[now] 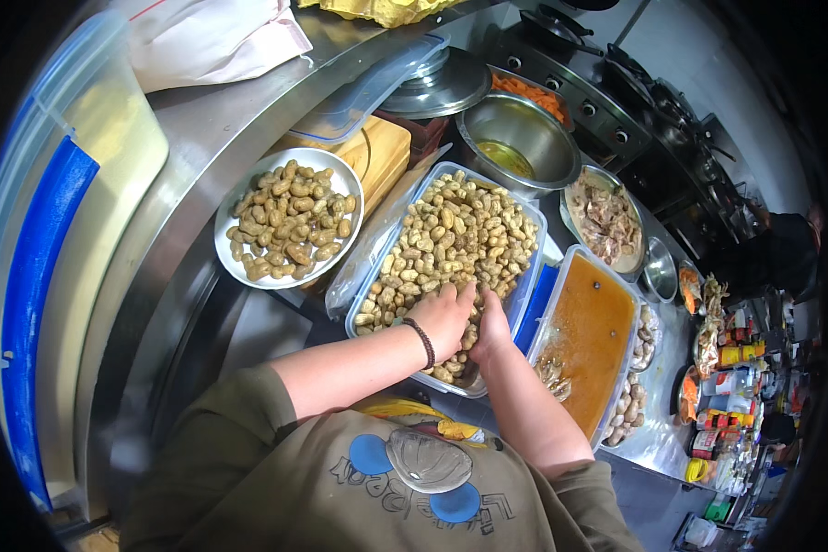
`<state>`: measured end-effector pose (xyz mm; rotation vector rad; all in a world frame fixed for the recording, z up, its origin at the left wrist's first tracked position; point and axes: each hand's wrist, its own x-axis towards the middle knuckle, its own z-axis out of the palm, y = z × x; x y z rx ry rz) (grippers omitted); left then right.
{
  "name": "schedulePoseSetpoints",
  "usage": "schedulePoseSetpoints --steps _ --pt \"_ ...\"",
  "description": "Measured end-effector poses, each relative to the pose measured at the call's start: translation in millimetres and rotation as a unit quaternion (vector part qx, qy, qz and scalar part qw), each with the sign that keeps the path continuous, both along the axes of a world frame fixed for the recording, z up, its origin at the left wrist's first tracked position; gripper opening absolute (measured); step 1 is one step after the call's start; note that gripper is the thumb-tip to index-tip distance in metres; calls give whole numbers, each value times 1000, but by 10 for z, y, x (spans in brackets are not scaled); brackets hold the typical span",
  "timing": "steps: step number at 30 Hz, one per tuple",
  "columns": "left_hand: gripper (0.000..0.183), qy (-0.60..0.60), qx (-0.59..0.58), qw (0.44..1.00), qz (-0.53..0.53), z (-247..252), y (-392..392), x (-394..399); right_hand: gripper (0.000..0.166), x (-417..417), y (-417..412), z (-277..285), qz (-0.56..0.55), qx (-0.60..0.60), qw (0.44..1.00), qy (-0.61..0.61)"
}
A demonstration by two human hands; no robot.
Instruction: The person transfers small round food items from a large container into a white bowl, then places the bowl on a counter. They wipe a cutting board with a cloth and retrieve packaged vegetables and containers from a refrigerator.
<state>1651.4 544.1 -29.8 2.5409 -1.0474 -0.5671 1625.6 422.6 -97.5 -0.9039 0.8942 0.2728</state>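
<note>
Both hands are down in a clear plastic tub (539,238) heaped with unshelled peanuts (448,238). My left hand (445,317), with a dark beaded bracelet at the wrist, rests on the nuts, its fingers partly sunk among them. Close beside it, my right hand (491,324) is turned on edge with its palm towards the left one, and peanuts lie between the two. Whether either hand grips any nuts is hidden. To the left, a white plate (238,272) holds darker, wet-looking peanuts (293,207). A tub of brown liquid (586,331) stands to the right.
Behind the peanut tub are a steel pot (517,138) with a little yellow liquid, a wooden board (393,148) and a steel lid (441,90). A bowl of shredded meat (607,217), seasoning bottles (724,414) and a stove (579,103) lie to the right. Another person (780,248) stands far right.
</note>
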Motion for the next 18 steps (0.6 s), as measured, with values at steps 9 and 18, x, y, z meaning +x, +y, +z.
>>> schedulePoseSetpoints --steps 9,18 --pt "69 -45 -82 995 23 167 -88 33 40 -6 0 36 -61 -82 968 -228" --pt "55 -34 -116 990 74 128 -104 1 32 2 139 518 -55 -155 972 -170"
